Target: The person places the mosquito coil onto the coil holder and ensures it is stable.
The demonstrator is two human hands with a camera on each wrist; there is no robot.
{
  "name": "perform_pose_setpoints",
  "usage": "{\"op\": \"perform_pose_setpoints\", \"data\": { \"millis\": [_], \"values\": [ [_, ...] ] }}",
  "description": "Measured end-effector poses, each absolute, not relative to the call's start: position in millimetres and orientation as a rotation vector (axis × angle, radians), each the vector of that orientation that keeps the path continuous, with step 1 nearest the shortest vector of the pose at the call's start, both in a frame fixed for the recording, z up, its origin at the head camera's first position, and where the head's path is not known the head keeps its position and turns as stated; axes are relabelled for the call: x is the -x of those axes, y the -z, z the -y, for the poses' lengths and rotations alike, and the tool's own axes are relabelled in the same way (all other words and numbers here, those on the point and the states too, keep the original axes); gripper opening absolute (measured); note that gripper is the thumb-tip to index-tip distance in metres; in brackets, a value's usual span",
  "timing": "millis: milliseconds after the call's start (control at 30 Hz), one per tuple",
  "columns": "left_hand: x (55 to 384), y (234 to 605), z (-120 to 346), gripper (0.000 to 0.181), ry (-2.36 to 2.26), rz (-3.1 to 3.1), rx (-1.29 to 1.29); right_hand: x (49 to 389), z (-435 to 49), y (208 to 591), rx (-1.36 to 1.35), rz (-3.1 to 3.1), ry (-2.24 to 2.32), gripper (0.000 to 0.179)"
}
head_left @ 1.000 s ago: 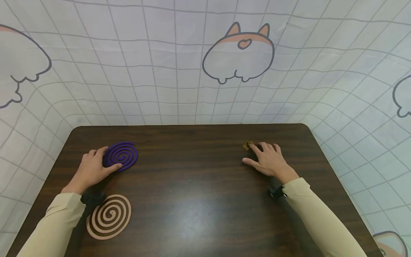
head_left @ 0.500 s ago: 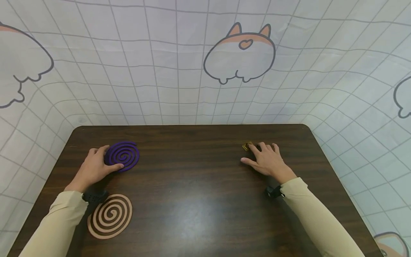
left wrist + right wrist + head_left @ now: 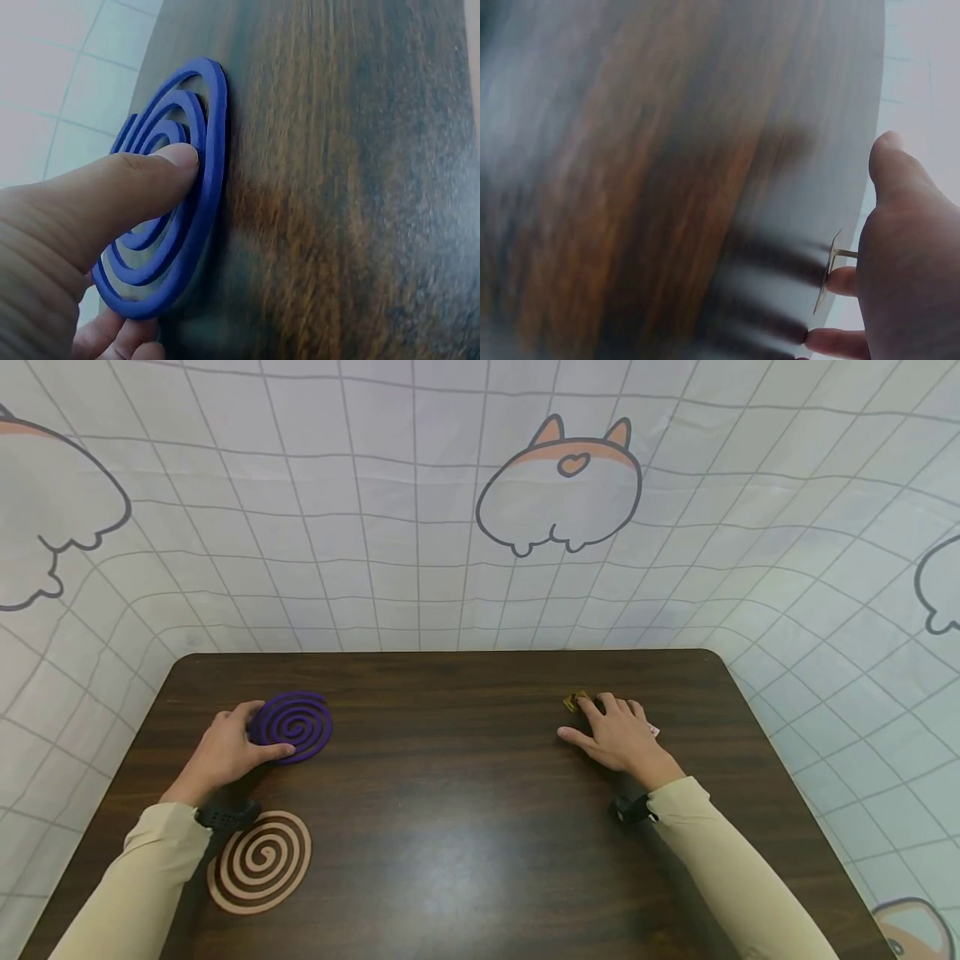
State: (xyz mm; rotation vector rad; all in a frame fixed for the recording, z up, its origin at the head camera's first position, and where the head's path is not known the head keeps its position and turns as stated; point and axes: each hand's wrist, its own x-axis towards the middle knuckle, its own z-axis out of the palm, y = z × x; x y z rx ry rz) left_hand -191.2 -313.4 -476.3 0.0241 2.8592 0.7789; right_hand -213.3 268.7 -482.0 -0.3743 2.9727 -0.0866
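My left hand (image 3: 222, 750) grips a purple mosquito coil (image 3: 296, 727) near the back left of the table. In the left wrist view the thumb (image 3: 154, 180) lies across the blue-looking coil, and other fingertips show at its lower edge. My right hand (image 3: 617, 732), at the back right, has its fingers spread. Its index fingertip touches a small gold metal piece (image 3: 576, 701), apparently a coil stand; the right wrist view shows a thin plate (image 3: 827, 274) with a prong. The right thumb stands apart from it. Beside the right hand a small white piece (image 3: 655, 730) peeks out, mostly hidden.
A tan mosquito coil (image 3: 262, 862) lies flat near the left wrist, partly under the black wrist camera (image 3: 227, 817). The dark wooden table (image 3: 442, 777) ends at a white gridded curtain (image 3: 420, 527) behind and at both sides.
The purple coil has slid slightly right with my left hand. My right hand has shifted a little left with the gold piece. The small white piece has come into sight beside it.
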Motion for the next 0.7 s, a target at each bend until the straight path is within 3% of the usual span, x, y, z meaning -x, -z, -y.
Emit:
{"op": "perform_pose_setpoints", "data": {
  "millis": [233,700],
  "values": [
    [190.8,476.6,312.7,0.112,-0.836,-2.861,-0.019,209.8,-265.1,484.2,0.366,-2.989,0.117,0.085],
    [184.3,473.7,314.2,0.098,-0.949,-2.785,0.12,206.6,-260.0,488.0,0.356,-3.004,0.16,0.086]
  ]
}}
